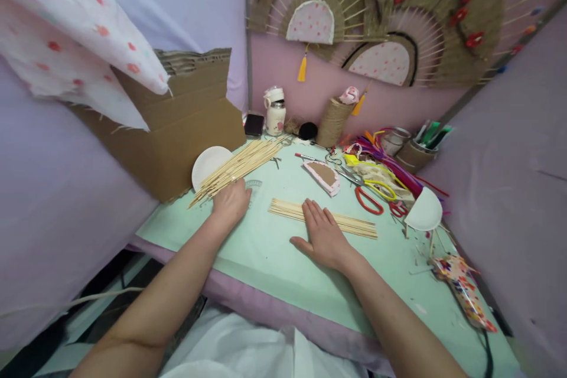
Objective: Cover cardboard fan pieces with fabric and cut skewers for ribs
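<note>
My left hand [232, 204] is closed at the near edge of a loose pile of thin bamboo sticks [254, 160], its curled fingers pressed against them and the fingertips mostly hidden. Under that pile a white paper plate [210, 165] partly shows. My right hand [323, 236] lies flat, fingers stretched out, across a second, neatly aligned row of bamboo sticks [358, 225] on the pale green tabletop [266, 254]. Beyond it rests a half-round cardboard piece [322, 174] edged with pink-dotted cloth.
Red-handled scissors [369, 201], yellow-handled scissors [381, 189] and colourful pipe cleaners [390, 159] crowd the right side. A patterned glue gun [465, 289] lies nearer me. Cardboard [195, 124] stands at left. A bottle [275, 112] and twine roll [335, 121] stand behind.
</note>
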A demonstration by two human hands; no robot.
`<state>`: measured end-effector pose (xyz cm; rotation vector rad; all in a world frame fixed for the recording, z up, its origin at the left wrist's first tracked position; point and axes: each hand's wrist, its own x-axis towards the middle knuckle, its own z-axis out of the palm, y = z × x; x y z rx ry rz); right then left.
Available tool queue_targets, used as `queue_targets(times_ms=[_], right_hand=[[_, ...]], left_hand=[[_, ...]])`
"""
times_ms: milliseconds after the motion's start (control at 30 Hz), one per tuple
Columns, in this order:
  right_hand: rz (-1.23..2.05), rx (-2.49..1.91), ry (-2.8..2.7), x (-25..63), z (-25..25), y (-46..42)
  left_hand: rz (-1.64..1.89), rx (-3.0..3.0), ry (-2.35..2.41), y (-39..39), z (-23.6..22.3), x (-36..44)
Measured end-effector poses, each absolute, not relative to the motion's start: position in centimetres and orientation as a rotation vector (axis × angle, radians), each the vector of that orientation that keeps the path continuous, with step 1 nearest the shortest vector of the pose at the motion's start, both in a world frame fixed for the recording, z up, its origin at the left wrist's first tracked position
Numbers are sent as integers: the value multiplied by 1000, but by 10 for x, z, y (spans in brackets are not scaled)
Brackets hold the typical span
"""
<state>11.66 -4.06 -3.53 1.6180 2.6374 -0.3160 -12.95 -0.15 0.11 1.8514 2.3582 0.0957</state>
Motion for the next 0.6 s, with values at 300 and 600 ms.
queue_targets(times_ms=[300,600], right_hand=[[-203,1595,2666,118,-44,-40],[-105,1550,2680,121,-53,-38]], left_hand=[[371,2408,1809,-22,-14,-89],[166,2447,1341,-23,-41,-54]])
